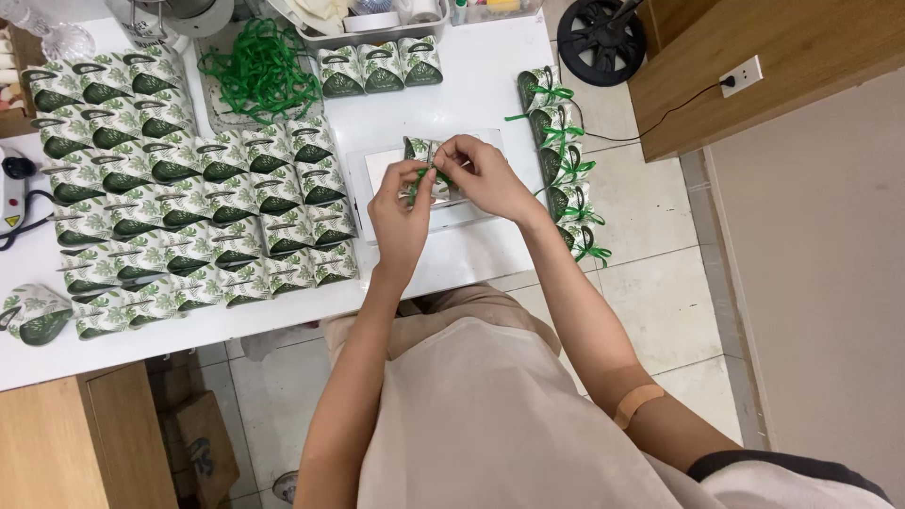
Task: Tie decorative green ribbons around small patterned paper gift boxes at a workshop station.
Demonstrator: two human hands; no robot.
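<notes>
You have one small leaf-printed favour box (421,151) at the centre of the white table (471,85), sitting on a pale mat (382,170), and a thin green ribbon (418,181) runs across its front. Your left hand (401,212) is closed, thumb and forefinger pinching the ribbon; your right hand (485,174) is closed too, its fingertips pinching the ribbon from the 3 o'clock side, so both meet just over the box. Whether the bow is formed yet is too small to tell.

At 3 o'clock from the box, a row of tied boxes (566,170) with green bows lines the table edge; judging by that, a handful are done. At 9 o'clock lies a broad field of untied boxes (189,207), far more numerous, so most of the work looks to be left. At 11 o'clock sits a pile of loose ribbon (255,71), and at 12 o'clock three more boxes (379,66) stand without bows.
</notes>
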